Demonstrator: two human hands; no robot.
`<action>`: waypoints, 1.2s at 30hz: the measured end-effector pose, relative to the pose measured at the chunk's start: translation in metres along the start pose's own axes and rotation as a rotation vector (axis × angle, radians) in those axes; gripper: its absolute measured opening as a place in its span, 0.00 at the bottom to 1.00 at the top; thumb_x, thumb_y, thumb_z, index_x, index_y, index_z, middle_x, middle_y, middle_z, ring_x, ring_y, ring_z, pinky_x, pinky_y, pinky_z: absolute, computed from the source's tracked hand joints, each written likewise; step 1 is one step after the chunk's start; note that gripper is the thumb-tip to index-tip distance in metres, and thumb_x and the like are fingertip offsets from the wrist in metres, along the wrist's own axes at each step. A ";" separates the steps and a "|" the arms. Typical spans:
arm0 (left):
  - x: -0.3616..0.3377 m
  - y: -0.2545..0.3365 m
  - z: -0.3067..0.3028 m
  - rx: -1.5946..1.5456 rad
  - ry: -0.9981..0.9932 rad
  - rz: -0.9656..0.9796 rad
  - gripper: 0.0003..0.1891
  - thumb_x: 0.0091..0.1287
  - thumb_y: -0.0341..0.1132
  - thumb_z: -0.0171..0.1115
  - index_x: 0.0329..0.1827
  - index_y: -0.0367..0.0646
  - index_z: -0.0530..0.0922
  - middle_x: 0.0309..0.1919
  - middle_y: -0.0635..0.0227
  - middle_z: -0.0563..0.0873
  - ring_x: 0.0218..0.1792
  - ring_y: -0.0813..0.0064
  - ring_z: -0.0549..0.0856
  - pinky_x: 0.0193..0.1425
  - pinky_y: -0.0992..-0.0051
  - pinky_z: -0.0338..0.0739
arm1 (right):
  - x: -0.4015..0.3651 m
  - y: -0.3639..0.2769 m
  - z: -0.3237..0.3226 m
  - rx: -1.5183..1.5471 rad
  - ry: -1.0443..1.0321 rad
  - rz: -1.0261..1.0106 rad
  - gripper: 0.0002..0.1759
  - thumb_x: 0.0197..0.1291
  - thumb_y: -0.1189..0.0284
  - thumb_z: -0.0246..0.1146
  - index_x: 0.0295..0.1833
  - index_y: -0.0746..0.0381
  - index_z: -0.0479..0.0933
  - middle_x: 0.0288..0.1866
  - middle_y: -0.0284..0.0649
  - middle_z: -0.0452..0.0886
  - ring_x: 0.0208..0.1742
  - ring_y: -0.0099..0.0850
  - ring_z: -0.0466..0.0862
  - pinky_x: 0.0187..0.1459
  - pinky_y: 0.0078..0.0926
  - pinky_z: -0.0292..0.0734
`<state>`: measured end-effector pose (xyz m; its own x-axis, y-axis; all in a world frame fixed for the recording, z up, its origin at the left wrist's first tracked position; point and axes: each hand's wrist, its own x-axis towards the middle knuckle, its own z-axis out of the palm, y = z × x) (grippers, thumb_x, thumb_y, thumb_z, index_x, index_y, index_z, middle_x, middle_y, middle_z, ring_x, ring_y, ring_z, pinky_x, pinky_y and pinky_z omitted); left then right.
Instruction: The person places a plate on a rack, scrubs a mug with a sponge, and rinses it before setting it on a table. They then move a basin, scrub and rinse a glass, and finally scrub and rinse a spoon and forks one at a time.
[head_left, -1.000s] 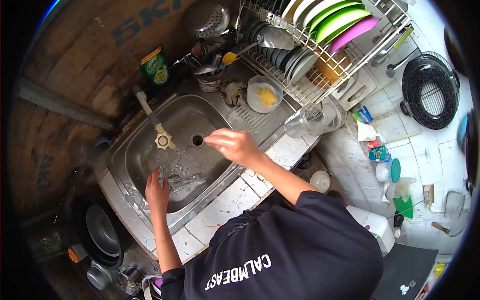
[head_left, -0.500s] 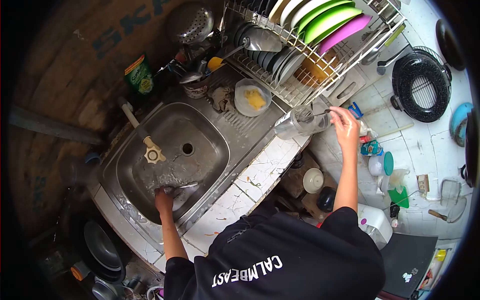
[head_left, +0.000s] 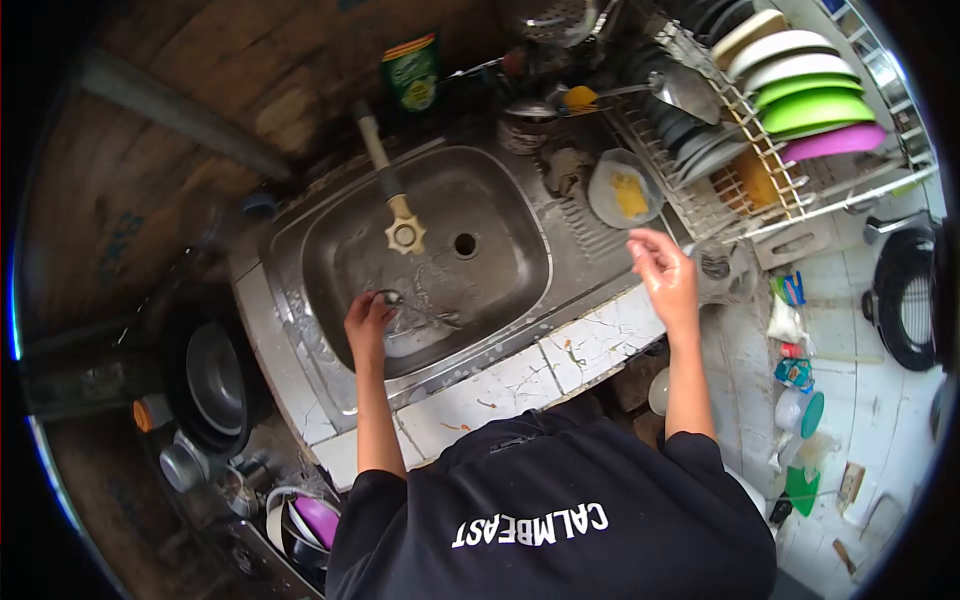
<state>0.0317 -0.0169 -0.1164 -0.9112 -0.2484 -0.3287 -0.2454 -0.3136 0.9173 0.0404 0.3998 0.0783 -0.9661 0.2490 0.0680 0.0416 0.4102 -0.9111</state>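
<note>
Inside the sink's left part, my left hand (head_left: 368, 322) has its fingers closed round a metal spoon (head_left: 391, 297), beside thin metal pieces that blur with the water. The steel sink (head_left: 495, 200) has a cream tap (head_left: 404, 235) above it. My right hand (head_left: 666, 280) is raised over the counter's right end, fingers loosely curled and apart, with nothing visible in them. Just right of it lies a clear container (head_left: 728, 268), partly hidden by the hand. A clear bowl (head_left: 603, 192) with a yellow sponge (head_left: 630, 195) stands on the ridged drainboard.
A wire dish rack (head_left: 790, 195) with plates stands at the upper right. The white tiled counter edge (head_left: 510, 375) runs between sink and body. A green pouch (head_left: 411, 75) leans on the back wall. Dark basins (head_left: 205, 380) are at the left, a black pan (head_left: 915, 300) at the right.
My right hand has left the clear container and the utensil it held there, and moved toward the sponge bowl. My left hand has shifted up in the sink. The view has turned and shifted.
</note>
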 end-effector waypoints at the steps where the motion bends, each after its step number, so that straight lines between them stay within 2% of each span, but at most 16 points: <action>1: -0.006 0.009 0.007 -0.005 0.043 0.009 0.11 0.67 0.32 0.62 0.47 0.35 0.76 0.36 0.69 0.80 0.33 0.78 0.82 0.41 0.74 0.83 | -0.004 0.001 0.032 0.001 -0.158 0.053 0.12 0.63 0.75 0.63 0.51 0.66 0.80 0.39 0.37 0.84 0.36 0.21 0.81 0.39 0.19 0.77; 6: -0.016 0.031 0.032 -0.063 0.131 0.013 0.09 0.67 0.27 0.61 0.46 0.32 0.76 0.33 0.66 0.81 0.29 0.78 0.82 0.35 0.74 0.86 | -0.029 0.037 0.185 0.061 -0.741 -0.024 0.20 0.60 0.67 0.65 0.55 0.67 0.76 0.42 0.49 0.85 0.41 0.35 0.86 0.44 0.29 0.80; 9: -0.004 0.020 0.045 -0.015 0.071 -0.059 0.11 0.67 0.26 0.60 0.48 0.27 0.75 0.33 0.64 0.81 0.30 0.76 0.82 0.37 0.72 0.88 | -0.031 0.044 0.221 0.227 -0.861 0.189 0.18 0.65 0.68 0.59 0.54 0.70 0.75 0.33 0.43 0.84 0.30 0.27 0.84 0.34 0.25 0.78; 12: 0.005 0.009 0.065 -0.035 -0.002 -0.090 0.15 0.66 0.27 0.59 0.53 0.27 0.75 0.32 0.65 0.80 0.32 0.75 0.83 0.41 0.71 0.87 | -0.023 0.058 0.225 0.261 -0.864 0.389 0.15 0.66 0.70 0.56 0.49 0.70 0.77 0.26 0.36 0.80 0.23 0.21 0.77 0.25 0.20 0.71; 16: 0.024 0.002 0.091 -0.015 -0.090 -0.113 0.16 0.67 0.31 0.60 0.52 0.27 0.76 0.33 0.62 0.82 0.33 0.75 0.85 0.38 0.73 0.86 | -0.013 0.071 0.204 0.348 -0.790 0.496 0.13 0.66 0.70 0.54 0.44 0.69 0.79 0.22 0.32 0.75 0.18 0.19 0.71 0.19 0.19 0.62; 18: 0.029 0.001 0.103 0.079 -0.115 -0.125 0.14 0.67 0.34 0.61 0.46 0.29 0.79 0.34 0.62 0.83 0.35 0.76 0.85 0.36 0.73 0.84 | -0.008 0.073 0.197 0.292 -0.717 0.489 0.13 0.66 0.69 0.55 0.42 0.68 0.80 0.20 0.30 0.73 0.17 0.18 0.67 0.19 0.18 0.59; 19: 0.030 0.003 0.107 0.083 -0.124 -0.131 0.14 0.67 0.34 0.61 0.46 0.29 0.79 0.34 0.62 0.83 0.35 0.76 0.85 0.36 0.73 0.84 | -0.005 0.075 0.196 0.294 -0.706 0.495 0.13 0.66 0.69 0.55 0.42 0.68 0.80 0.20 0.30 0.73 0.17 0.18 0.67 0.19 0.18 0.59; 21: 0.033 0.009 0.114 0.429 -0.207 -0.229 0.10 0.66 0.35 0.62 0.38 0.33 0.80 0.30 0.65 0.82 0.33 0.78 0.85 0.35 0.74 0.83 | 0.002 0.078 0.193 0.204 -0.650 0.485 0.13 0.66 0.68 0.56 0.43 0.67 0.81 0.19 0.29 0.71 0.16 0.17 0.66 0.18 0.18 0.58; 22: 0.036 0.009 0.115 0.431 -0.210 -0.232 0.10 0.66 0.35 0.62 0.38 0.33 0.80 0.30 0.65 0.82 0.33 0.78 0.85 0.35 0.74 0.83 | 0.007 0.084 0.192 0.292 -0.676 0.599 0.14 0.66 0.67 0.57 0.44 0.67 0.81 0.19 0.28 0.70 0.17 0.18 0.66 0.19 0.19 0.59; 25: 0.044 0.009 0.113 0.548 -0.205 -0.264 0.08 0.66 0.32 0.62 0.39 0.34 0.77 0.33 0.62 0.82 0.37 0.73 0.86 0.39 0.72 0.84 | 0.008 0.087 0.202 0.368 -0.658 0.608 0.13 0.66 0.67 0.57 0.43 0.66 0.81 0.19 0.28 0.70 0.17 0.18 0.67 0.19 0.21 0.60; 27: 0.038 0.003 0.116 0.140 -0.293 -0.086 0.08 0.66 0.27 0.60 0.45 0.32 0.74 0.40 0.57 0.82 0.41 0.65 0.86 0.43 0.70 0.85 | 0.006 0.089 0.215 0.377 -0.635 0.569 0.13 0.66 0.67 0.56 0.43 0.66 0.81 0.19 0.29 0.70 0.18 0.19 0.67 0.19 0.21 0.61; 28: 0.037 0.003 0.116 0.142 -0.289 -0.085 0.08 0.66 0.27 0.60 0.45 0.32 0.74 0.40 0.57 0.82 0.41 0.65 0.86 0.43 0.70 0.85 | 0.004 0.090 0.221 0.383 -0.609 0.530 0.13 0.67 0.67 0.55 0.43 0.65 0.80 0.19 0.29 0.70 0.18 0.19 0.67 0.19 0.22 0.61; 31: 0.037 0.002 0.116 -0.177 -0.185 -0.187 0.06 0.63 0.22 0.58 0.42 0.30 0.77 0.34 0.58 0.84 0.38 0.64 0.86 0.45 0.68 0.84 | -0.011 0.089 0.236 0.401 -0.509 0.506 0.13 0.68 0.67 0.54 0.42 0.65 0.80 0.20 0.30 0.71 0.18 0.19 0.67 0.19 0.22 0.62; 32: 0.037 0.001 0.114 -0.248 -0.188 -0.218 0.07 0.63 0.21 0.56 0.43 0.30 0.76 0.35 0.57 0.84 0.38 0.64 0.86 0.47 0.68 0.84 | -0.016 0.089 0.240 0.419 -0.511 0.513 0.13 0.72 0.66 0.51 0.46 0.63 0.76 0.24 0.27 0.66 0.18 0.15 0.61 0.18 0.16 0.53; 33: 0.040 -0.001 0.113 -0.319 -0.194 -0.247 0.09 0.63 0.20 0.54 0.45 0.30 0.75 0.36 0.56 0.84 0.38 0.64 0.85 0.49 0.67 0.83 | -0.018 0.089 0.241 0.417 -0.513 0.513 0.13 0.72 0.66 0.51 0.46 0.63 0.76 0.24 0.27 0.66 0.18 0.15 0.61 0.18 0.16 0.53; 36: 0.047 -0.012 0.108 -0.393 -0.218 -0.318 0.10 0.64 0.22 0.52 0.48 0.30 0.75 0.37 0.57 0.84 0.36 0.68 0.85 0.47 0.69 0.83 | -0.025 0.092 0.245 0.479 -0.467 0.504 0.12 0.69 0.68 0.52 0.44 0.64 0.77 0.21 0.30 0.72 0.19 0.19 0.69 0.20 0.22 0.63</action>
<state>-0.0444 0.0743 -0.1188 -0.8701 0.0971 -0.4832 -0.4157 -0.6711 0.6138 0.0058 0.2168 -0.1067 -0.8715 -0.1293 -0.4730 0.4858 -0.0965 -0.8687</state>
